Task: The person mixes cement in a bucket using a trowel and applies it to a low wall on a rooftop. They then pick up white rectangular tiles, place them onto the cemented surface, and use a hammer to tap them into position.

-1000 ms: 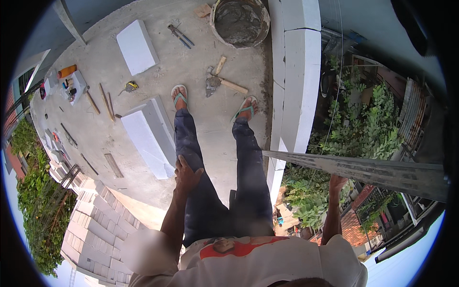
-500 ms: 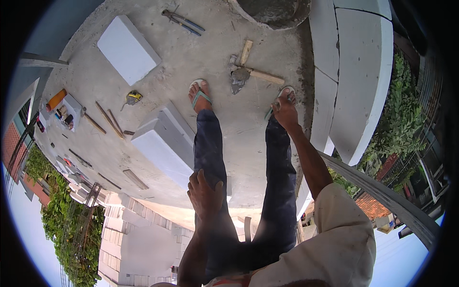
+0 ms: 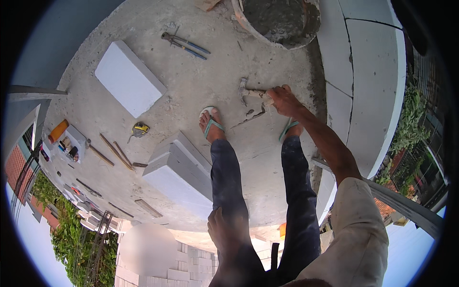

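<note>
Right hand at two o'clock from the middle of the view, and it has the hammer! The fingers are wrapped snugly round the wooden handle, the metal head poking out toward nine o'clock from the fist. Just below that handle runs a thin dark metal edge, slanting off toward eight o'clock from the hand; whether it is in the grip too, I cannot tell.

Down to six o'clock, the left hand lies over the dark trouser leg, fingers loosely bent and a bit blurred, no tool visible in them. Feet in green-strapped sandals are planted on the grey concrete floor, one either side of the thin edge.

Round the dial: at one o'clock a bucket holds wet grey mix; at two, the pale block wall runs along the floor's edge. Eleven o'clock, blue-handled pincers, their handles spread slightly. Ten, a white block lying flat. Nine, a yellow-and-black tape measure, and farther out an orange cylinder beside a white container. At eight, more white blocks sit close beside the left leg.
</note>
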A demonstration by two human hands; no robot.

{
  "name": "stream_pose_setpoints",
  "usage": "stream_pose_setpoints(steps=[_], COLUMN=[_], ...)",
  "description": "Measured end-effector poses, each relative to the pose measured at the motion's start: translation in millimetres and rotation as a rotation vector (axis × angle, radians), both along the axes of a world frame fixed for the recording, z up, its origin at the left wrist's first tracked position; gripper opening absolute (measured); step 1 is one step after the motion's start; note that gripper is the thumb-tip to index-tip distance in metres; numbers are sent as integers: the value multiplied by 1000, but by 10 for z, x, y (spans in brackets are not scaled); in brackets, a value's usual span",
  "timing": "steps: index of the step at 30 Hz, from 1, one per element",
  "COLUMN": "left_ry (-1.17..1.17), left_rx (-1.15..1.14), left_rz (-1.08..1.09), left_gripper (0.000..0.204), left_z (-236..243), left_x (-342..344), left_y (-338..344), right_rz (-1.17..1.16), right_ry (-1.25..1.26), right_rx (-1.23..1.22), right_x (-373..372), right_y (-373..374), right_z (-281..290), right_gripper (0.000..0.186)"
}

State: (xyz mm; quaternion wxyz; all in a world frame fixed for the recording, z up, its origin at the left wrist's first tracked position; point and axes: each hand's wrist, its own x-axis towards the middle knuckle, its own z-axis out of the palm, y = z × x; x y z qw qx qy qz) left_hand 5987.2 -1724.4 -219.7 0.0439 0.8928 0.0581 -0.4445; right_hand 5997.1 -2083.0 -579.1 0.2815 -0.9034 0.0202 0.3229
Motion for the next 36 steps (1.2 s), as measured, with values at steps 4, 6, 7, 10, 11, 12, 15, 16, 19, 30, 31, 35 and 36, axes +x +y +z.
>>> stream_pose_setpoints(steps=[4,6,7,10,11,12,15,16,19,30,31,35,36], left_ry=[-9,-11,-6,-2,6,12,1,-1,18,114,105,112,107], left_rx=[-95,-83,-66,-89,-106,-117,-125,-144,-164,-175,-174,-144,-134], left_rz=[8,19,24,14,1,-3,4,-9,-30,-85,-88,-75,-63], left_gripper=[73,72,71,69,69,68,68,68,68,67,65,63,65], left_z=[-30,24,59,39,23,29,8,11,16,63,67,57,62], left_x=[45,100,124,228,252,289,407,442,601,778,774,796,790], left_y=[47,21,18,21,39,46,106,136,131,239,229,231,257], right_rz=[-524,-725,-786,-971,-1026,-905,-563,-517,-413,-594,-706,-856,-748], right_ry=[-62,-221,-257,-250,-161,-201,-183,-132,37,693,715,608,560], right_rx=[104,48,37,-82,-165,-279,-537,-577,-697,-316,-233,-5,-48], right_x=[-412,-390,-315,244,375,401,531,609,901,2431,2433,2445,2468], right_y=[65,124,95,-311,-529,-777,-1125,-1159,-1279,-1629,-1608,-1463,-1446], right_z=[1140,1381,1420,1784,1865,1912,2224,2390,2691,2342,2280,2364,2501], right_gripper=[48,51,50,46,43,40,36,34,30,22,24,37,39])
